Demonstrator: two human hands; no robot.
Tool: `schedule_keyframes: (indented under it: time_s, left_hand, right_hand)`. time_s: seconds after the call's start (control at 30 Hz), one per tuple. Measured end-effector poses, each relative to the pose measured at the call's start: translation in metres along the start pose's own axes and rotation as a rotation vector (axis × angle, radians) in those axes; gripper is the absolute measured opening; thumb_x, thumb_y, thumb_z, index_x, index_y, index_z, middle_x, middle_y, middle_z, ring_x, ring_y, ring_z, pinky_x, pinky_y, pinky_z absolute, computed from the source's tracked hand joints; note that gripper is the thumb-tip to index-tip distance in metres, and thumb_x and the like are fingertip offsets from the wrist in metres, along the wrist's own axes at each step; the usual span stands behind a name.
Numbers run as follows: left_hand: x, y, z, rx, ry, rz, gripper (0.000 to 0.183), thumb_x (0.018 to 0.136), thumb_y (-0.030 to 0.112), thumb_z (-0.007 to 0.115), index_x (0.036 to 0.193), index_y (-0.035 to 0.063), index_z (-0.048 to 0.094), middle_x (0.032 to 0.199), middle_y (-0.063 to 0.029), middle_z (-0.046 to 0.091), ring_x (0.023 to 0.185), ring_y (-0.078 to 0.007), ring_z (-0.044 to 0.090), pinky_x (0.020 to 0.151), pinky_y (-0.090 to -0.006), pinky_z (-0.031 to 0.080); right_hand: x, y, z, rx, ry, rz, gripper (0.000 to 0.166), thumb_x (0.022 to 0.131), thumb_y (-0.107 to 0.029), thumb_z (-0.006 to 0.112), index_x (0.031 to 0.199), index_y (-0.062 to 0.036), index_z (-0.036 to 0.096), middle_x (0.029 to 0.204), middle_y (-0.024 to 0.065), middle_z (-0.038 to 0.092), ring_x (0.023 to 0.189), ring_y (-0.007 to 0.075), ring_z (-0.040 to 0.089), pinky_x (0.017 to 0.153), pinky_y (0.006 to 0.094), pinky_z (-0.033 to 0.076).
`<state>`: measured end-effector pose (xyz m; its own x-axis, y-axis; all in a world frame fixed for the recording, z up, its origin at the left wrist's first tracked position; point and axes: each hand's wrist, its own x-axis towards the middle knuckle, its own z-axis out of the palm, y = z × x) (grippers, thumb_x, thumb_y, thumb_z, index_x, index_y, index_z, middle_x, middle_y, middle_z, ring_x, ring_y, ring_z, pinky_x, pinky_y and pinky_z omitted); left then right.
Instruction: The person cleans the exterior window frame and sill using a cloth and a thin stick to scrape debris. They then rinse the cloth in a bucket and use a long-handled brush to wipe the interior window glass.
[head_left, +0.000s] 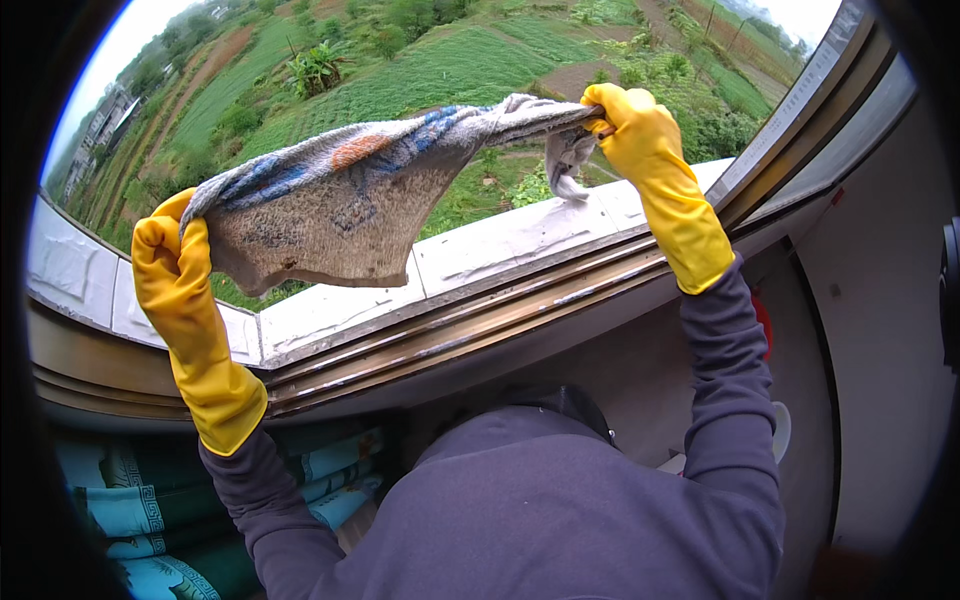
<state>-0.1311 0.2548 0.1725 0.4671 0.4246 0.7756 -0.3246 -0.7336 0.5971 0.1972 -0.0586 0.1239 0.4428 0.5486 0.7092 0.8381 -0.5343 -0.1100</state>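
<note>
A worn, dirty cloth towel (315, 202), grey and brown with orange and blue marks, is stretched in the air at the open window. My left hand (176, 262), in a yellow rubber glove, grips its left corner. At the upper right, my right hand (626, 124), gloved the same way, is closed around the bunched other end, and a twisted grey tail of cloth hangs below it. The towel's lower part sags above the white tiled outer sill (517, 240).
Brown metal window tracks (465, 300) run between me and the sill. A window frame (802, 127) rises at the right. Folded teal patterned fabric (127, 510) lies low at the left. Green fields (450, 67) and buildings (97, 135) lie outside, far below.
</note>
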Motion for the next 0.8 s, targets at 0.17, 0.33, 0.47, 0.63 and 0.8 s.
schedule_keyframes:
  time_s: [0.17, 0.33, 0.47, 0.63, 0.8]
  left_hand:
    - [-0.050, 0.010, -0.007, -0.203, -0.286, -0.225, 0.024, 0.090, -0.011, 0.054, 0.106, 0.0055, 0.049, 0.106, -0.0068, 0.057, 0.096, -0.0131, 0.056, 0.087, -0.0249, 0.045]
    - [-0.101, 0.001, 0.000, 0.261, -0.887, -0.481, 0.037, 0.077, -0.012, 0.057, 0.109, 0.0040, 0.065, 0.104, -0.0112, 0.066, 0.104, -0.0267, 0.062, 0.095, -0.0347, 0.047]
    - [-0.108, 0.010, 0.020, 0.374, -0.968, -0.295, 0.048, 0.078, 0.012, 0.075, 0.124, 0.0060, 0.062, 0.122, -0.0156, 0.063, 0.119, -0.0350, 0.055, 0.103, -0.0404, 0.042]
    - [-0.123, 0.008, 0.033, 0.588, -1.002, -0.246, 0.053, 0.077, 0.025, 0.079, 0.122, 0.0054, 0.063, 0.113, -0.0171, 0.064, 0.111, -0.0374, 0.057, 0.097, -0.0430, 0.045]
    - [-0.132, 0.014, 0.077, 0.560, -1.041, -0.110, 0.052, 0.074, 0.028, 0.080, 0.116, 0.0015, 0.064, 0.100, -0.0175, 0.062, 0.094, -0.0390, 0.057, 0.082, -0.0466, 0.046]
  right_hand:
    - [-0.065, 0.010, -0.080, -0.040, -0.320, -0.048, 0.019, 0.078, -0.007, 0.072, 0.097, -0.0112, 0.070, 0.079, 0.0140, 0.065, 0.073, 0.0322, 0.064, 0.063, 0.0416, 0.052]
    - [-0.103, -0.001, -0.110, 0.424, -0.428, 0.096, 0.016, 0.089, -0.007, 0.070, 0.105, -0.0036, 0.069, 0.081, 0.0100, 0.065, 0.062, 0.0140, 0.059, 0.059, 0.0276, 0.048]
    - [-0.106, -0.031, -0.123, 0.803, -0.156, 0.331, 0.025, 0.099, -0.022, 0.062, 0.098, 0.0020, 0.069, 0.066, -0.0024, 0.056, 0.055, 0.0031, 0.046, 0.053, 0.0199, 0.036]
    - [-0.138, -0.075, -0.130, 0.887, -0.173, 0.392, 0.028, 0.102, -0.021, 0.055, 0.087, -0.0009, 0.067, 0.065, 0.0011, 0.058, 0.054, 0.0113, 0.052, 0.053, 0.0267, 0.042]
    - [-0.173, -0.073, -0.096, 0.543, -0.072, 0.046, 0.007, 0.088, -0.007, 0.066, 0.083, -0.0030, 0.064, 0.072, 0.0074, 0.062, 0.064, 0.0275, 0.061, 0.059, 0.0358, 0.047]
